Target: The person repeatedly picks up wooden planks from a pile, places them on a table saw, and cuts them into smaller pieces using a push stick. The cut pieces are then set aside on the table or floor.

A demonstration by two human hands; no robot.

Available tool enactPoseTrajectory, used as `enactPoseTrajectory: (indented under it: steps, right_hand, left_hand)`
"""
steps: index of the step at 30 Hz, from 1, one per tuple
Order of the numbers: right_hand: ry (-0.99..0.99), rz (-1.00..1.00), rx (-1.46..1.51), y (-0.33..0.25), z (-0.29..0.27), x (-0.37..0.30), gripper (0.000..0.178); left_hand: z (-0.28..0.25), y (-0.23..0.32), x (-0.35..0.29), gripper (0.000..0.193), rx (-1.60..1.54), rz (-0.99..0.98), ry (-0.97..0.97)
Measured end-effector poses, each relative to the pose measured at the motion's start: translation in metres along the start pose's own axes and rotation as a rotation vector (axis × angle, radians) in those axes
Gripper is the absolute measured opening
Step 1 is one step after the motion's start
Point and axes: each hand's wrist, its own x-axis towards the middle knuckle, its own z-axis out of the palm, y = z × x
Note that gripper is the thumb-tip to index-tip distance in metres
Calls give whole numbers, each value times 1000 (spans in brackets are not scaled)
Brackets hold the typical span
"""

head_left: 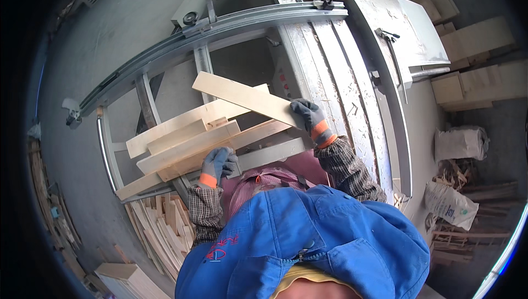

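Observation:
My right hand [311, 118], in a grey glove with an orange cuff, is closed round the near right end of a flat pale wooden board [242, 96]. The board slants up to the left over a pile of boards. My left hand [219, 163], gloved alike, is at the near side of the pile, its fingers curled together; what they hold, if anything, is hidden. Beside it lie a wooden board with a darker edge [190, 147], a shorter block [177, 136] and a long board [165, 127] behind them. The pile rests across the metal frame of a sliding saw table.
A metal fence rail [159, 51] crosses the far side of the frame. The saw's metal bed [335, 90] runs along my right. Cut wood strips [162, 227] are stacked at lower left. Boards [478, 37] and white sacks [461, 144] lie on the floor at right.

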Motion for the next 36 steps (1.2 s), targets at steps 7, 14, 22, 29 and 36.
enactPoseTrajectory:
  steps: [7,14,22,29,36]
  right_hand:
    - [202,-4,245,36,-36,-105,24]
    - [457,-215,-92,71,-115,-192,35]
    - [1810,525,-834,250,-327,-502,52]
    - [1632,1310,-720,262,-424,-620,33]
    - [1341,1217,-923,263,-460,-617,26]
  left_hand:
    - [185,49,-10,47,-34,302,-305]
    - [261,4,11,43,221,276,-250]
    - [317,1,90,44,324,239,-224]
    - [383,7,120,40,236,231,-394]
    - [479,-21,113,35,131,379,-151]
